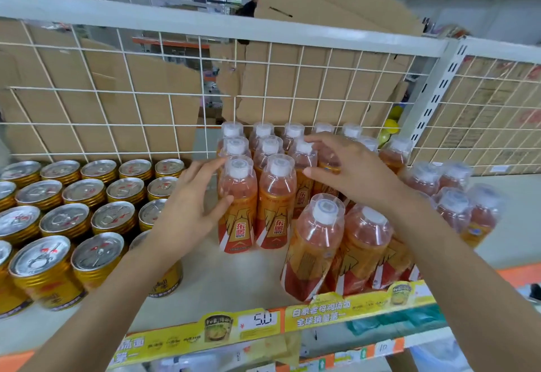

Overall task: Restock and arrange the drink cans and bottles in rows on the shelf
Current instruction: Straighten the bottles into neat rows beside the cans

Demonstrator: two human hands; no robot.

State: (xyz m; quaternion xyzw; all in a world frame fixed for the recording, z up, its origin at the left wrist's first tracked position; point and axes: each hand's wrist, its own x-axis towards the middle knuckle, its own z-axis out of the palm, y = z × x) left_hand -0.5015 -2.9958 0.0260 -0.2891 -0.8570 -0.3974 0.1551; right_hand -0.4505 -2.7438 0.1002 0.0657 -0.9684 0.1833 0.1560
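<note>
Here, the shelf (251,272) carries gold cans (76,205) in rows at the left and orange bottles (272,193) in columns at the centre and right, backed by a wire grid (96,91). The left grip (190,207), with fingers nearly straight and holding nothing, presses on the side of the front-left bottle (237,210). The right grip (348,172) curls thumb and fingers round the top of a third-column bottle (304,155). Front-edge bottles (316,248) stand just beside the right forearm.
</note>
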